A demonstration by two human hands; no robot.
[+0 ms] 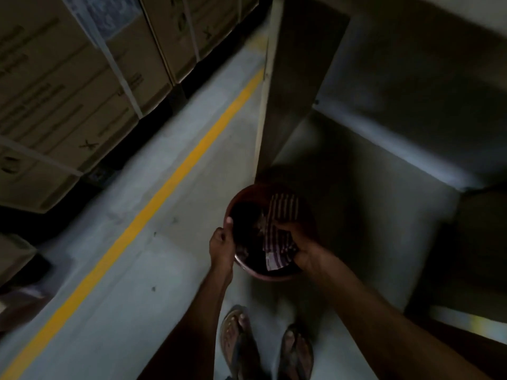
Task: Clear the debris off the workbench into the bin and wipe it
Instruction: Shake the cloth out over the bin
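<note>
A round red bin [277,276] stands low on the grey floor, just under the corner of the workbench [411,64]. My left hand [221,244] grips the bin's left rim, thumb over the edge. My right hand [303,246] reaches over the bin's right side and holds a striped purple-and-white cloth [282,215], which hangs into the bin's opening. The bin's inside is dark; some pale scraps show next to the cloth, too dim to identify.
Stacked cardboard boxes [68,91] line the left side behind a yellow floor stripe [153,204]. The bench's side panel [288,91] rises just behind the bin. My two feet in sandals [269,349] stand right in front of the bin.
</note>
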